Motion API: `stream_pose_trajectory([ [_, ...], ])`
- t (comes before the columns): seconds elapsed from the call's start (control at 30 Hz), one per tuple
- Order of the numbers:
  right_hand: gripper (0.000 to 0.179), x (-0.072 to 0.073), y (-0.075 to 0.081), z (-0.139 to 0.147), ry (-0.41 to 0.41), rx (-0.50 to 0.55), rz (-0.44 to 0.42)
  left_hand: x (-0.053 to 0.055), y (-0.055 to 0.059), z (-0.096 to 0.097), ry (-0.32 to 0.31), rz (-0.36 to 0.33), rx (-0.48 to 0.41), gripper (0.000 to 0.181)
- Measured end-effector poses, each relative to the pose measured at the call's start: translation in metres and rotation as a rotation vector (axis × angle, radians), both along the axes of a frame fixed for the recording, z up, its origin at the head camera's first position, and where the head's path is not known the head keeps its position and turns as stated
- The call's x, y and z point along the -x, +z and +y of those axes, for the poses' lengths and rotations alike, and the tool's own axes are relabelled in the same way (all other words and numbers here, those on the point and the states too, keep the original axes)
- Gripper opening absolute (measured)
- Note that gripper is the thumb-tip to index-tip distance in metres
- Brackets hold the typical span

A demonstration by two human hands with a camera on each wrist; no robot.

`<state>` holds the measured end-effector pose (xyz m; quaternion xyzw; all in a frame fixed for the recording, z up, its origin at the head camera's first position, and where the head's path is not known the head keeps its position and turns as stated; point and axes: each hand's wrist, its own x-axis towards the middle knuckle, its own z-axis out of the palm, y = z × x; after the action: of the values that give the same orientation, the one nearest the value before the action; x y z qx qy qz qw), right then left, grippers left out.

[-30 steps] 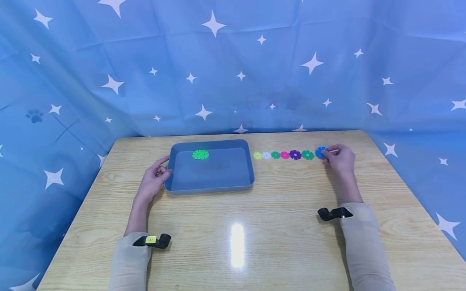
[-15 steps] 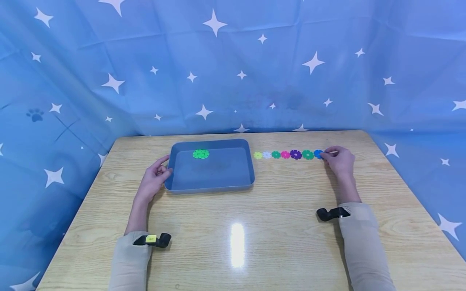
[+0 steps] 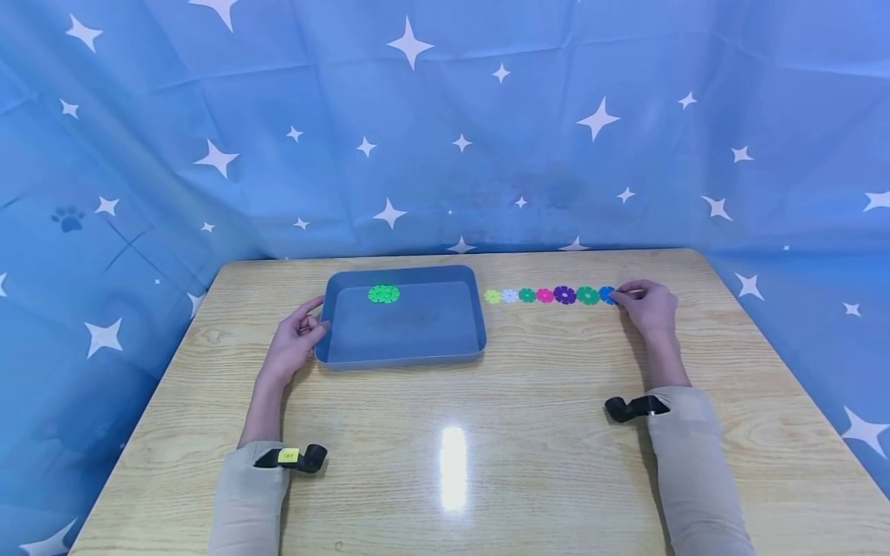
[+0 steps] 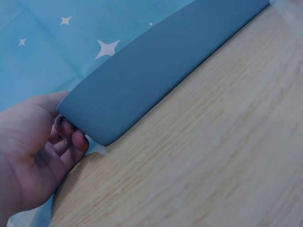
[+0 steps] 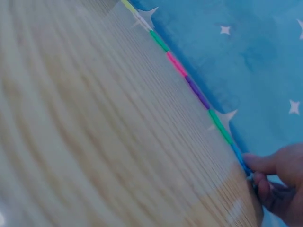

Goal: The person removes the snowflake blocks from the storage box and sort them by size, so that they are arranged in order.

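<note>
My left hand (image 3: 292, 344) holds the left edge of the blue-grey tray (image 3: 410, 332); in the left wrist view its fingers curl beside the tray's wall (image 4: 132, 75). Several bright green flower-shaped discs (image 3: 384, 294) lie bunched at the back of the tray. My right hand (image 3: 652, 309) pinches the right edge of a blue flower disc (image 3: 606, 294), flat on the table at the end of a row. Leftward from it run a green disc (image 3: 588, 296), a purple one (image 3: 565, 295), a pink one (image 3: 545, 296), then a smaller green, a white and a yellow disc (image 3: 492, 296).
The wooden table (image 3: 542, 432) carries the tray and the row, both near its back edge. Behind and beside it hangs a blue curtain (image 3: 445, 177) with white stars. A bright light reflection (image 3: 453, 467) shows on the tabletop.
My right hand has shifted the blue disc slightly left, closing the gap to the green disc; it has been nearly still over the last half second. The left hand and tray have not moved.
</note>
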<state>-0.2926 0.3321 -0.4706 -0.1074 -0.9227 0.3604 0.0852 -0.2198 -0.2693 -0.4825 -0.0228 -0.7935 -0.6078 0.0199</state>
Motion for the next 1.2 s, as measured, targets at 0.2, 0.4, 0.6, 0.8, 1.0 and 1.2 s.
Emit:
stream_pose_trajectory([
  [0.2,0.041,0.0,0.001,0.001,-0.009,0.033,0.013,0.0,0.001,0.0,-0.001,-0.006,0.004,0.056],
  [0.4,0.048,0.001,0.006,-0.005,-0.034,0.052,0.041,-0.006,0.015,0.005,-0.011,-0.017,-0.003,0.056],
  [0.6,0.051,0.003,0.017,-0.016,0.011,0.144,0.083,-0.013,0.033,0.012,-0.012,-0.034,0.004,0.055],
  [0.8,0.053,0.004,0.026,-0.034,0.106,0.229,0.065,-0.013,0.034,0.012,-0.02,-0.028,-0.003,0.055],
  [1.0,0.056,0.001,0.032,-0.057,0.201,0.245,0.036,-0.013,0.035,0.012,-0.018,-0.026,0.003,0.055],
  [1.2,0.053,0.0,0.038,-0.084,0.302,0.269,0.056,-0.015,0.038,0.013,-0.014,-0.03,0.009,0.055],
])
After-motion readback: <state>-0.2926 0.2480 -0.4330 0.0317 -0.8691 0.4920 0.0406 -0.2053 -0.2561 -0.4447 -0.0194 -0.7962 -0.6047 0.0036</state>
